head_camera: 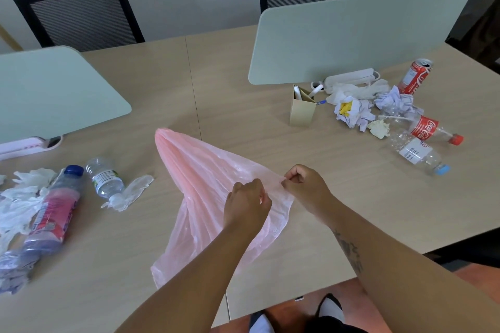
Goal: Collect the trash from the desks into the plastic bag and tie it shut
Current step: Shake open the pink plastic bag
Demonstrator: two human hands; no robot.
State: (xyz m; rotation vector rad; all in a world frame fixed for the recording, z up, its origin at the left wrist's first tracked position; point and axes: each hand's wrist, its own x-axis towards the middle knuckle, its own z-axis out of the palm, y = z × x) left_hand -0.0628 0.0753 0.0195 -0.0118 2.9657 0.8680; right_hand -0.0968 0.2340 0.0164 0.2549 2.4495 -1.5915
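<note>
Pink plastic bag [200,170] lies flat and empty on the desk [243,116], closed end pointing away, between the two trash heaps. Left hand [247,204] and right hand [307,185] sit close together at its near edge, each with fingers curled and pinching the thin film.

Step in hand looks like parting the mouth. To do it well, rub the two layers between thumb and fingertip until they slip, then draw the hands apart. The film likely clings and tears if yanked.

Nothing collected yet. Coca-Cola can [415,77], crumpled paper [351,113] and Coca-Cola bottle [424,128] lie to the right. Water bottle [105,178], pink-labelled bottle [54,211] and white glove [130,192] lie to the left.
</note>
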